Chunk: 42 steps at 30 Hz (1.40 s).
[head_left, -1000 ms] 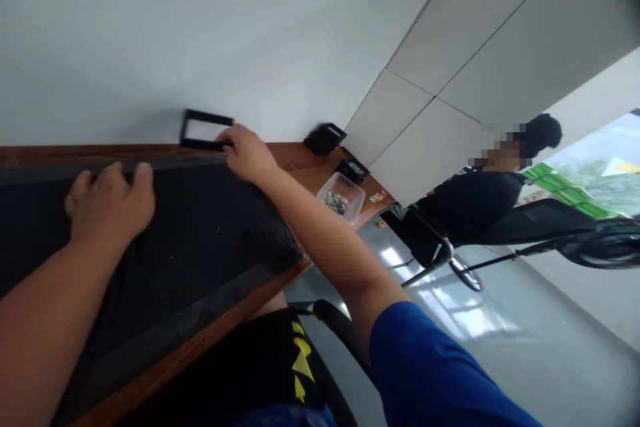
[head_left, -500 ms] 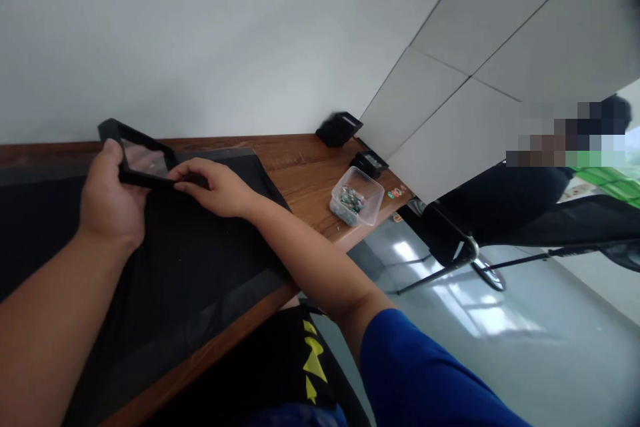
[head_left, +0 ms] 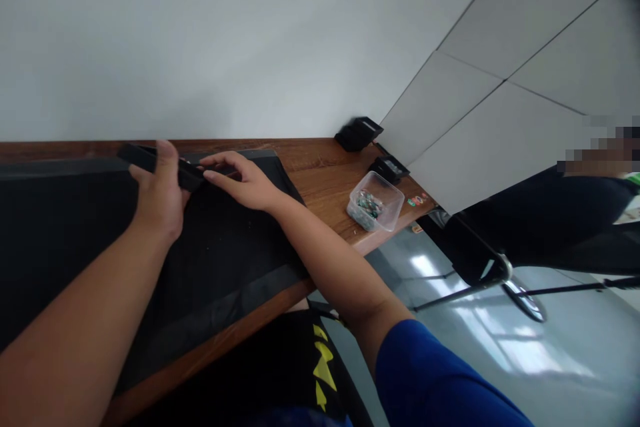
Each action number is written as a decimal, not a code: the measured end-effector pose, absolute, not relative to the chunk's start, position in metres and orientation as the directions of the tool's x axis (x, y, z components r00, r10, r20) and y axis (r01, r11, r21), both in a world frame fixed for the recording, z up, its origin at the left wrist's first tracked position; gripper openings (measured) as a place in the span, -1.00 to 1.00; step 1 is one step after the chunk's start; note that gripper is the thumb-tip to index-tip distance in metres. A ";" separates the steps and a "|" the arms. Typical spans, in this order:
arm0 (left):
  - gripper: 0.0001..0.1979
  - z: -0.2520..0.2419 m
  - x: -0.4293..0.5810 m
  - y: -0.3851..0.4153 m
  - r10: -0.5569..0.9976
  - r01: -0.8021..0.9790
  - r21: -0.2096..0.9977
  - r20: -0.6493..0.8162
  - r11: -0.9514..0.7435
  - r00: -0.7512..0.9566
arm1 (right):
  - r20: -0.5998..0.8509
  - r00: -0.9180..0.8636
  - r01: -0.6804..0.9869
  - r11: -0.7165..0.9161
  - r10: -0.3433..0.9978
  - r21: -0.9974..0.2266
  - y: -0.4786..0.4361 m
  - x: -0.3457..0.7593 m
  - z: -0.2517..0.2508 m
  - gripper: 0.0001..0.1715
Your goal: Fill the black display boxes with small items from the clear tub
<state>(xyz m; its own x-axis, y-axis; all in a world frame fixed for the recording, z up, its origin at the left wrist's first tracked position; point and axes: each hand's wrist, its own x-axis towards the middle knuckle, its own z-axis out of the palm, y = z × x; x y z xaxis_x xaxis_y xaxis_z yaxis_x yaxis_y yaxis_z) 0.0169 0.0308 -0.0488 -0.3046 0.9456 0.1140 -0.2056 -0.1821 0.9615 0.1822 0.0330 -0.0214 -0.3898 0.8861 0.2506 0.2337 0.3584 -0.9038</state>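
Note:
My left hand (head_left: pixel 163 190) is closed around a black rectangular frame (head_left: pixel 143 157), its thumb pressed on the near side. The frame is tipped so that I see mostly its edge; its window is hidden. At its right end, my right hand (head_left: pixel 245 180) grips the corner between thumb and fingers, with the fingertips partly out of sight behind it. Both hands are just above a black mat (head_left: pixel 235 240) on the wooden table.
Right of the mat, a clear plastic tub (head_left: pixel 377 203) holds small greenish and shiny pieces. Black boxes (head_left: pixel 359 133) stand behind it against the wall. Small coloured rings (head_left: pixel 417 200) lie at the table's right edge. A person in dark clothing (head_left: pixel 550 217) sits farther right.
The frame has turned from showing its clear window to showing its edge. My left thumb has come round to its near side. The view has shifted slightly left.

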 end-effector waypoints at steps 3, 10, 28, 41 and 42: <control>0.18 -0.056 0.023 0.028 0.921 -0.111 0.972 0.154 -0.205 -0.357 | 0.140 -0.403 0.122 0.204 0.905 -0.971 0.032 0.181 -0.021 -0.62; 0.04 -0.054 0.028 0.025 0.929 -0.114 0.950 0.251 -0.289 -0.271 | 0.045 -0.402 0.083 0.085 0.915 -0.993 0.036 0.184 -0.022 -0.13; -0.36 -0.036 0.016 0.017 0.996 -0.372 0.928 0.027 0.007 0.085 | 0.003 -0.382 0.081 0.037 0.924 -0.996 0.039 0.196 -0.019 -0.01; -0.34 -0.034 0.021 0.012 0.995 -0.251 0.967 0.069 -0.047 0.077 | 0.010 -0.466 0.009 0.016 0.885 -1.000 0.038 0.202 -0.012 -0.17; -0.34 -0.034 0.021 0.012 0.995 -0.225 0.972 0.080 -0.065 0.058 | 0.013 -0.459 0.012 0.021 0.888 -1.000 0.038 0.202 -0.013 -0.17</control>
